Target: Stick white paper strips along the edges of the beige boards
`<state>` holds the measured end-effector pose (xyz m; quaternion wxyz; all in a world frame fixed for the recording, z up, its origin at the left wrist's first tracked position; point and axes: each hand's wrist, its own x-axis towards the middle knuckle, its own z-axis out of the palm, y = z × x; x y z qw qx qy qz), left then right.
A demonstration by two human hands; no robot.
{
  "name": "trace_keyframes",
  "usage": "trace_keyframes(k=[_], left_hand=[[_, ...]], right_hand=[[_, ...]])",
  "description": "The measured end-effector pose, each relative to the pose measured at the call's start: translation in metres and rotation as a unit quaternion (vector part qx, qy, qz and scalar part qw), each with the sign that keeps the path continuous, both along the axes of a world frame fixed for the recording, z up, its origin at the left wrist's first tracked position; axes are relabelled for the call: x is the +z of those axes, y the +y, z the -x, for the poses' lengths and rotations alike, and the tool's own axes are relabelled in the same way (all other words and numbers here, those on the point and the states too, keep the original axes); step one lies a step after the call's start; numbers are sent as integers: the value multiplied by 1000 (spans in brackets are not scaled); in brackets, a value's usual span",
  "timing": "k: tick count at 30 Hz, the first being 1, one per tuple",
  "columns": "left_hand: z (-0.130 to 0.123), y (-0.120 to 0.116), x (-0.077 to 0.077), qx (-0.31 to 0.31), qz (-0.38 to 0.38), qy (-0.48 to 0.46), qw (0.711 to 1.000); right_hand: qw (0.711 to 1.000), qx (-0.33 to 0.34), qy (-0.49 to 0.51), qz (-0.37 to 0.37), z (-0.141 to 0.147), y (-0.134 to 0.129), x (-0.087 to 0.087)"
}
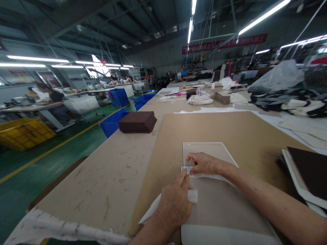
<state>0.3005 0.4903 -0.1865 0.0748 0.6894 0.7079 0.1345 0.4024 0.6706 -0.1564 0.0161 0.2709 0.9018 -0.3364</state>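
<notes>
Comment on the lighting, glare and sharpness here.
In the head view, the ceiling tube at upper right burns out to white; in the head view, the red banner is too soft to read; also in the head view, the left hand and right hand look clearer than that banner.

head view | worn on head | faces forward, down | worktable [107,173] near | back wall [163,59] far

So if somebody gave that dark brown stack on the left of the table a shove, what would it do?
The dark brown stack would probably slide rather than tip, since it sits low and broad. Its layers show slightly uneven edges, so the upper ones might shift separately. With so many packed closely, it may feel fairly heavy.
</notes>
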Motion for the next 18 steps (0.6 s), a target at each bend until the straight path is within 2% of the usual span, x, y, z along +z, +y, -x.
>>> trace_keyframes(k=[4, 6, 10, 14, 18], left_hand=[[0, 1, 2, 5, 9, 20, 1000], [0, 2, 2, 7, 10, 33, 999], [0, 2, 2, 14, 23, 53, 998], [0, 2, 3, 14, 26, 69, 997], [1, 4, -1, 16, 29, 92, 995]], right_hand=[[1000, -3, -8, -19, 0, -1, 3], [1000, -4, -11, -29, -9, 0, 5], [999, -22, -21, -39, -62, 3, 7], [988, -151, 8, -12, -125, -4, -1], [955, -272, 89, 74, -149, -20, -19]])
